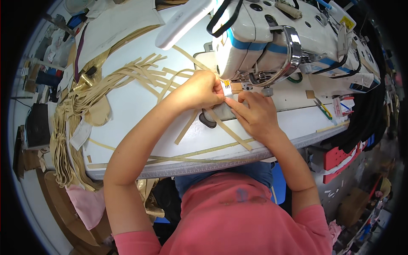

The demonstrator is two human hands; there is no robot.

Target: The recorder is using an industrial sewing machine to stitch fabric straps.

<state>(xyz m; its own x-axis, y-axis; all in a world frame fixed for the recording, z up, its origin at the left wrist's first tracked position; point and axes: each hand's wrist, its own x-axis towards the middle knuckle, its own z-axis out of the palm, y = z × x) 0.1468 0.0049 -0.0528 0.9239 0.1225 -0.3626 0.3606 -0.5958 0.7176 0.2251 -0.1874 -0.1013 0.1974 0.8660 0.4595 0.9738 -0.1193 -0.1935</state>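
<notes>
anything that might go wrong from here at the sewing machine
- The left fingers and right fingers are close to the working end of the machine, so they might get pinched or pricked if it runs.
- The bundle of tan strips hangs past the left edge of the table, so its weight could drag strips down.
- A loose strip lies just below the hands and might snag.
</notes>
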